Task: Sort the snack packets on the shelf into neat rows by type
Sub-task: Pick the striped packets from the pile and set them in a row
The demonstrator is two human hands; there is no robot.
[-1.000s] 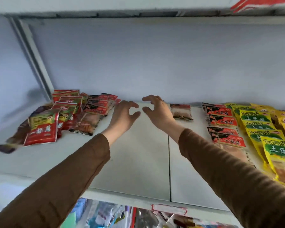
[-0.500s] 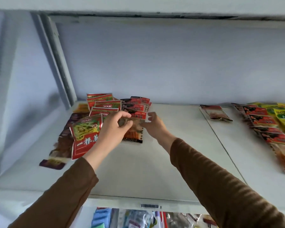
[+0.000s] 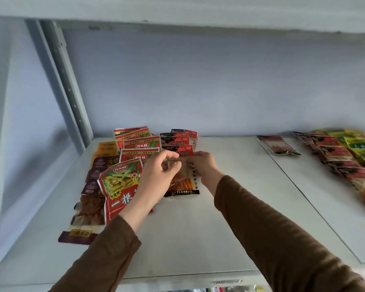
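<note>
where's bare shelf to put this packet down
Bare: the middle of the shelf, between the left pile and the lone packet; also the front edge. Crowded: the left end and the right rows.

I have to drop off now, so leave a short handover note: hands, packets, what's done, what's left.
Left hand and right hand both pinch the top edge of the clear orange packet lying at the front of the left pile. Red-and-black row and yellow-green row already sit on the right; one stray packet lies alone mid-shelf. Left: straighten the left pile into rows by type and place the stray.
</note>
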